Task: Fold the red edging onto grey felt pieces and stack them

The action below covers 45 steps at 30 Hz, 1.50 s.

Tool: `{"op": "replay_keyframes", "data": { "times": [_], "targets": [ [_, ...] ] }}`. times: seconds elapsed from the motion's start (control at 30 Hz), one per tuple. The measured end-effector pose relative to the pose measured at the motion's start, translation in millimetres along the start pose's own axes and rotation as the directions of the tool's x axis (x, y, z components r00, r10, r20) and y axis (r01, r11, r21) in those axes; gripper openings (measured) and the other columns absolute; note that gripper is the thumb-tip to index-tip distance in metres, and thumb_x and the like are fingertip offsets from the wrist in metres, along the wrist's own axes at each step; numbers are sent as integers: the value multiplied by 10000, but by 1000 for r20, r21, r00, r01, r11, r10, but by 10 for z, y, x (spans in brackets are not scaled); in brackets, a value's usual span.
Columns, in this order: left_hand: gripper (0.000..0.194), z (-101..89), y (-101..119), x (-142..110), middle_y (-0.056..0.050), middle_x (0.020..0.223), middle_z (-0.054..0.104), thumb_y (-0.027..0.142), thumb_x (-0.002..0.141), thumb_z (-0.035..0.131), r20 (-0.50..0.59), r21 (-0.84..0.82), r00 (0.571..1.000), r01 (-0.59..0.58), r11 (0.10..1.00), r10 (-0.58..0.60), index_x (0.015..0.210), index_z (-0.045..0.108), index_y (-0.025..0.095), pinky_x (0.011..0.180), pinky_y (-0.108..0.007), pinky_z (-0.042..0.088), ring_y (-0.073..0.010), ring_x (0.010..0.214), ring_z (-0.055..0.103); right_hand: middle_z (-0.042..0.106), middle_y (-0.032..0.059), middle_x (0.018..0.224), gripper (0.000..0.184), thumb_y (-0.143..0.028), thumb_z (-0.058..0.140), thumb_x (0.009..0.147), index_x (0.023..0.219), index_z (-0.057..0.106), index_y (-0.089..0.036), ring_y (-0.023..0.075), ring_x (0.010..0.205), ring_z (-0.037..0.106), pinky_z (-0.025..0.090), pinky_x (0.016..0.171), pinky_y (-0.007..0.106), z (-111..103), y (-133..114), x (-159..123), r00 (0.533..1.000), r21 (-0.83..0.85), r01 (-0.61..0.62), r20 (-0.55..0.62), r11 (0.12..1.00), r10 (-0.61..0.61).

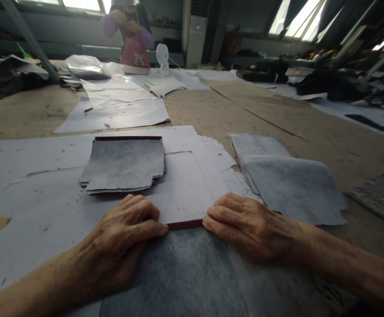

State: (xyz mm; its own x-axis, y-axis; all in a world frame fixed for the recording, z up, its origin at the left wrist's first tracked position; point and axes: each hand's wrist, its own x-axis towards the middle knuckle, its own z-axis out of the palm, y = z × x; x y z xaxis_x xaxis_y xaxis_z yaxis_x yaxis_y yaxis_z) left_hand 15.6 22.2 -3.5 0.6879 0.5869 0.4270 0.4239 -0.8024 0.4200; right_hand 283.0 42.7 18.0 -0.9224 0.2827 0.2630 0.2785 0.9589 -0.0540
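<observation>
A grey fabric-like panel [181,273] lies flat in front of me, a narrow dark red folded edge [185,224] along its far side. My left hand [129,235] pinches the left end of that edge, thumb and curled fingers together. At the right end, my right hand [241,220] has its fingers closed on the same edge. Only the strip between both hands shows; the ends are under my fingers. Beyond my left hand is a stack of similar grey panels [126,165], the top one with a dark red far edge.
White paper [46,185] covers the table under the work. More grey panels [287,176] lie to the right, near a speckled mat [383,193]. Farther off are loose white sheets [119,114], a thin strip [257,114], a small fan [162,57] and a person in a pink apron [134,50].
</observation>
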Motion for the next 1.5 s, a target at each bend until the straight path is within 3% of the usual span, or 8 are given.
{"op": "replay_keyframes", "data": {
  "times": [0.43, 0.67, 0.93, 1.07, 1.2, 1.3, 1.43, 1.5],
  "targets": [
    [323, 12, -1, -14, -39, 855, 509, -5, 801, 368, -5, 52, 1000, -27, 998, 27, 967, 571, 183, 674, -293, 377, -129, 742, 474, 577, 106, 867, 261, -85, 306, 908, 987, 553, -53, 174, 847, 494, 442, 764, 343, -4, -37, -64, 1000, 52, -13, 0, 999, 13],
    [339, 19, -22, -9, -43, 857, 502, -15, 796, 364, 2, 63, 999, -47, 997, 47, 981, 580, 169, 678, -282, 380, -126, 750, 468, 556, 85, 934, 208, -18, 381, 840, 947, 526, -121, 157, 872, 493, 441, 765, 326, 76, -96, -170, 952, 245, -216, -164, 945, 260],
    [348, 45, -50, -42, -62, 870, 505, -10, 784, 365, 1, 81, 997, -77, 994, 78, 992, 590, 154, 662, -269, 400, -135, 777, 480, 545, 108, 992, 220, -48, 422, 844, 1039, 500, -111, 155, 913, 502, 465, 794, 318, 70, -118, -168, 932, 238, -259, -193, 936, 307],
    [360, 54, -58, -50, -70, 875, 512, 0, 788, 358, -23, 58, 998, -57, 997, 59, 1019, 583, 161, 655, -282, 401, -145, 781, 483, 559, 123, 996, 241, -28, 385, 844, 1039, 517, -74, 175, 932, 504, 473, 785, 343, 71, -115, -196, 953, 136, -215, -188, 967, 238],
    [353, 34, -51, -38, -67, 885, 512, 0, 778, 370, 12, 85, 997, -82, 993, 81, 1006, 582, 166, 663, -284, 404, -150, 799, 485, 574, 141, 1056, 245, -45, 389, 862, 1042, 554, -22, 225, 973, 502, 479, 779, 371, 47, -157, -202, 995, -130, -76, -72, 989, 67],
    [343, 28, -39, -19, -56, 862, 503, -11, 781, 367, -10, 75, 996, -89, 993, 90, 982, 583, 164, 657, -277, 388, -135, 764, 474, 582, 139, 1065, 221, -62, 421, 865, 1016, 574, -10, 231, 941, 520, 488, 738, 371, 27, -182, -204, 996, -202, -79, -52, 976, 69],
    [347, 31, -15, 2, -39, 842, 492, -23, 800, 351, -19, 22, 999, -26, 999, 27, 989, 560, 179, 664, -287, 361, -124, 728, 449, 607, 91, 1028, 279, -40, 368, 858, 1014, 595, -86, 191, 936, 537, 491, 771, 348, -12, -124, -224, 974, 41, -196, -108, 980, 199],
    [343, 29, -4, 8, -37, 836, 488, -15, 802, 348, -4, 5, 1000, -11, 1000, 11, 986, 555, 187, 664, -294, 352, -129, 723, 437, 628, 52, 937, 267, -28, 394, 835, 909, 621, -145, 138, 859, 573, 499, 750, 274, -46, -98, -202, 911, 189, -344, -169, 920, 376]
  ]
}}
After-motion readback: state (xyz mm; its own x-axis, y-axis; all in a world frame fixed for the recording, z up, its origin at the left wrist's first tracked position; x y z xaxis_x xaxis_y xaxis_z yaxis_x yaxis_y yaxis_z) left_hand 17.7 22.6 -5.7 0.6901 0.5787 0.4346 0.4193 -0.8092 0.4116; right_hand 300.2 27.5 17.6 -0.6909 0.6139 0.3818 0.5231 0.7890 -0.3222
